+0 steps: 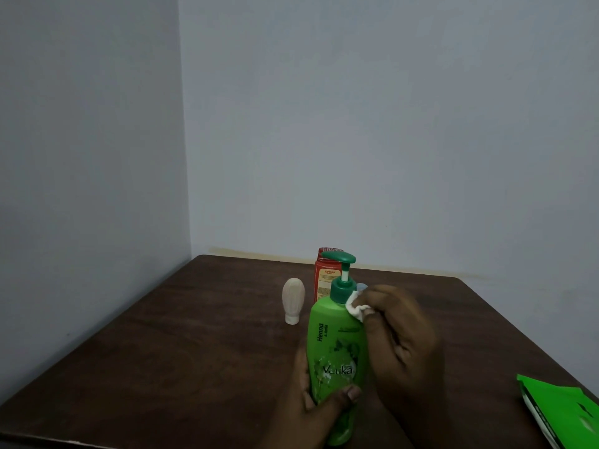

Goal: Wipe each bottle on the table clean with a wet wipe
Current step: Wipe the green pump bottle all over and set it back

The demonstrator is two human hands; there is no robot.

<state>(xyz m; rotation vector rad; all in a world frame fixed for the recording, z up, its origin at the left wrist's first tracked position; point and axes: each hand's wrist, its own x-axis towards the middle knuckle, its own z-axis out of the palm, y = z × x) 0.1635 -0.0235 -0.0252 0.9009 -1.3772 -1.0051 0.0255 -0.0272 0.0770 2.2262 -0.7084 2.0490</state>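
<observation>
My left hand grips the bottle low, steadying it. My right hand pinches the wipe, seemingly rubbing its shoulder.

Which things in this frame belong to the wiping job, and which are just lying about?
In the job: green pump bottle, gripped by the left hand; wet wipe in the right hand; red bottle; cream bottle.
Lying about: green packet at the right edge of the table.
</observation>
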